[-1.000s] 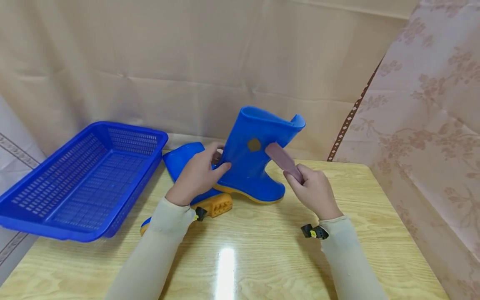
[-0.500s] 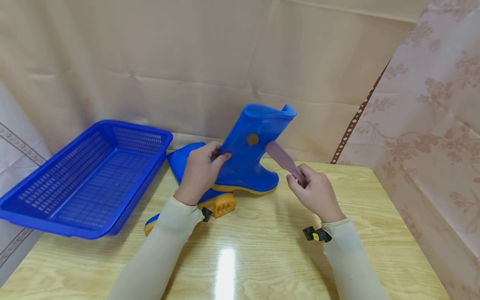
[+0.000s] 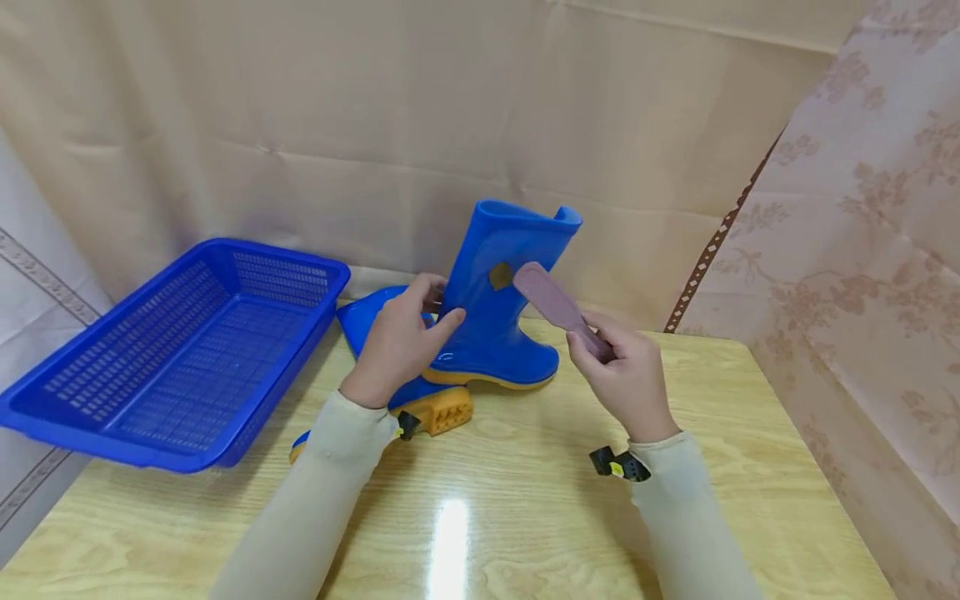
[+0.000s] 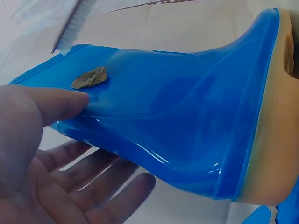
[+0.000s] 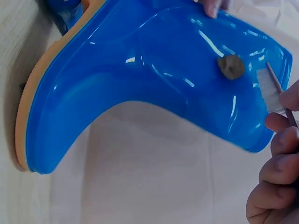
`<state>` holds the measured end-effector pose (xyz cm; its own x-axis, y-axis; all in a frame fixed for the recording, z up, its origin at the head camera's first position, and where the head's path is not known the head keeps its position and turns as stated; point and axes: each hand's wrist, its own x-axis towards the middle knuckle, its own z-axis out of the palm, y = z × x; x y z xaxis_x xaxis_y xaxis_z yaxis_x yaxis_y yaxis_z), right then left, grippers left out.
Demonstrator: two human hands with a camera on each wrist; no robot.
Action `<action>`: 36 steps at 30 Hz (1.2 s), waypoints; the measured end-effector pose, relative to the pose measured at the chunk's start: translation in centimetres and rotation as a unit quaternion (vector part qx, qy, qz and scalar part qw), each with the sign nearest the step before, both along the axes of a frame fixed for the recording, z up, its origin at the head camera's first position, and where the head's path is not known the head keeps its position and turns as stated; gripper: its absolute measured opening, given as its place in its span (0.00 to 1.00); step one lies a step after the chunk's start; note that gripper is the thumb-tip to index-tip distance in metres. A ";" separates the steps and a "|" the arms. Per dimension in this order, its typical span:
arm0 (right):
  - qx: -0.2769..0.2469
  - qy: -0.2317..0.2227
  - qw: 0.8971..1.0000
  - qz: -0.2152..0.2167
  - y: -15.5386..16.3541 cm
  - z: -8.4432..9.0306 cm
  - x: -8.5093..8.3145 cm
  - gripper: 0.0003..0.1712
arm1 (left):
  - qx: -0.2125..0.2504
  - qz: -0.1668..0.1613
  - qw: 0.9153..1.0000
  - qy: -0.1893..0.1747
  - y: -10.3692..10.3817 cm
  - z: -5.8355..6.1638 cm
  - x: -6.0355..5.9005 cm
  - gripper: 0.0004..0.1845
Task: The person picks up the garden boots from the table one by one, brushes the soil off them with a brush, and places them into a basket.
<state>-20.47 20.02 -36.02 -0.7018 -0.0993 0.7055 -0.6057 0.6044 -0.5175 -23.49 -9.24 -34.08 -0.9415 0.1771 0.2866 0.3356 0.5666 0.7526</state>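
The tilted blue boot (image 3: 489, 325) is held over the far middle of the bench (image 3: 547, 500), its shaft pinched between thumb and loosely bent fingers of the left hand (image 3: 401, 343). A mauve brush (image 3: 551, 297) is gripped by its handle in the curled right hand (image 3: 630, 379), just right of the boot's brown spot (image 3: 500, 276).

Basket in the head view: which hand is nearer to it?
Left. The left hand is just right of the basket, at the spotted boot; the right hand, holding the brush, is farther right, past that boot.
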 end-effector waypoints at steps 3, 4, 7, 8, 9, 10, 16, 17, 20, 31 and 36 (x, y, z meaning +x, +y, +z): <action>0.021 0.035 0.999 0.001 0.0 0.2 0.3 0.08 | 0.008 0.001 1.000 0.004 -0.1 0.0 0.0 0.23; 0.027 0.037 0.999 -0.004 0.1 0.2 0.3 0.06 | 0.010 0.003 1.000 0.005 -0.2 0.0 0.0 0.23; 0.038 0.014 0.999 -0.030 0.3 0.3 0.5 0.05 | 0.006 0.007 1.000 0.006 -0.4 0.1 0.1 0.24; 0.039 -0.004 0.999 -0.037 0.4 0.3 0.5 0.06 | 0.004 0.007 1.000 0.007 -0.4 0.1 0.1 0.24; 0.041 -0.022 0.998 -0.041 0.5 0.3 0.6 0.08 | 0.002 0.006 1.000 0.009 -0.5 0.1 0.1 0.24; 0.043 -0.039 0.997 -0.044 0.5 0.3 0.6 0.09 | 0.002 0.006 1.000 0.010 -0.5 0.1 0.2 0.24; 0.054 -0.029 0.997 -0.046 0.5 0.1 0.4 0.13 | -0.005 0.005 1.000 0.027 -0.5 -0.1 0.1 0.26; 0.053 -0.013 0.997 -0.046 0.5 0.0 0.4 0.13 | -0.006 0.004 0.999 0.031 -0.5 -0.1 0.1 0.26; 0.047 0.026 0.997 -0.052 0.5 -0.1 0.2 0.11 | -0.012 0.004 0.999 0.042 -0.3 -0.1 0.0 0.25; 0.054 0.029 0.996 -0.061 0.4 0.0 0.1 0.12 | -0.016 0.007 0.998 0.059 -0.2 0.0 0.0 0.23; 0.066 0.004 0.997 -0.048 0.3 -0.3 0.1 0.14 | -0.020 0.005 0.998 0.058 -0.1 0.0 0.1 0.23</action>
